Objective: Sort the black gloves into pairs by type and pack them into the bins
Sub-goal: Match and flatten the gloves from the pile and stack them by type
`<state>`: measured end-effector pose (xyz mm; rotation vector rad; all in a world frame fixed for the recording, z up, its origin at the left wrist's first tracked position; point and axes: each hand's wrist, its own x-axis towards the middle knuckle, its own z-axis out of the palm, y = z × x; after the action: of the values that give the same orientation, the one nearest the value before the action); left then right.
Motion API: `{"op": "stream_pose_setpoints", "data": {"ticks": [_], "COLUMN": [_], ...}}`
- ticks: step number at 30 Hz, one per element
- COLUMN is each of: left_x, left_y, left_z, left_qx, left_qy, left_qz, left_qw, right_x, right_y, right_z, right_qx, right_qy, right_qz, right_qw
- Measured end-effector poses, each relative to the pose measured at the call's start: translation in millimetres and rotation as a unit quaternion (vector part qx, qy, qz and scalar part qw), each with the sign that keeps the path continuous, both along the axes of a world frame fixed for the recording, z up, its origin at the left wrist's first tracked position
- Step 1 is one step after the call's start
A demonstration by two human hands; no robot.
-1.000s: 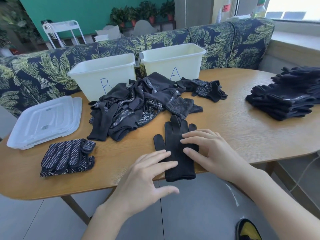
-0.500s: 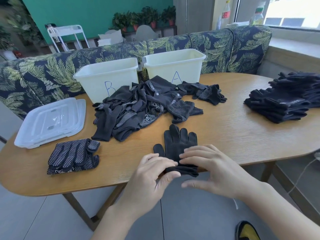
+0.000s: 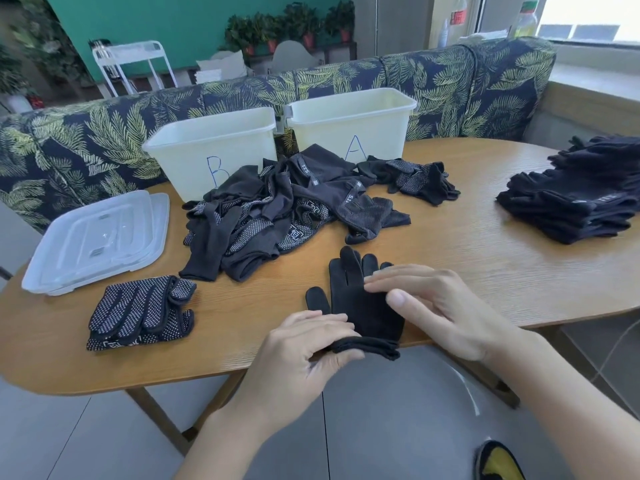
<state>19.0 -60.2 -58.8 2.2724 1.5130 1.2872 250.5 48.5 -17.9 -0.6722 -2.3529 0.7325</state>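
Near table edge: a plain black glove (image 3: 360,299) lies flat, fingers pointing away from the person. Left hand (image 3: 304,355) pinches its folded-over cuff between thumb and fingertips; right hand (image 3: 426,306) rests flat on the glove, fingers straight, holding nothing.

Progress — early to middling, by the look of it. Sorted so far: a folded dotted set (image 3: 142,313) at the left and a tall stack of plain gloves (image 3: 581,199) at the far right. A tangled mixed pile (image 3: 277,213) sits unsorted mid-table, a few dotted ones (image 3: 412,178) just beside it.

Bin A (image 3: 353,123) and bin B (image 3: 211,150) show no gloves above their rims — packing seems not begun. Lids (image 3: 97,240) lie off, stacked at the left.
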Motion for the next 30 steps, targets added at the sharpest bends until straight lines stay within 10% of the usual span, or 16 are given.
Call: {"op": "stream_pose_setpoints", "data": {"ticks": [14,21,30], "left_x": [3.1,7.8,18.3], "left_y": [1.4,4.2,37.9], "left_z": [2.7,26.2,48.1], "left_qx": [0.0,-0.032,-0.06], "left_qy": [-0.019,-0.066,-0.161], "left_qz": [0.013,0.046,0.098], "left_qw": [1.0,0.996,0.98], "right_x": [-33.3,-13.4,-8.3], "right_y": [28.4,4.6,-12.4], "right_z": [-13.0,2.6,4.8], "right_qx": [0.082,-0.109,-0.161], "right_qy": [-0.255,0.115,0.153], "right_qz": [-0.078,-0.101,-0.087], "right_qw": [0.96,0.982,0.971]}}
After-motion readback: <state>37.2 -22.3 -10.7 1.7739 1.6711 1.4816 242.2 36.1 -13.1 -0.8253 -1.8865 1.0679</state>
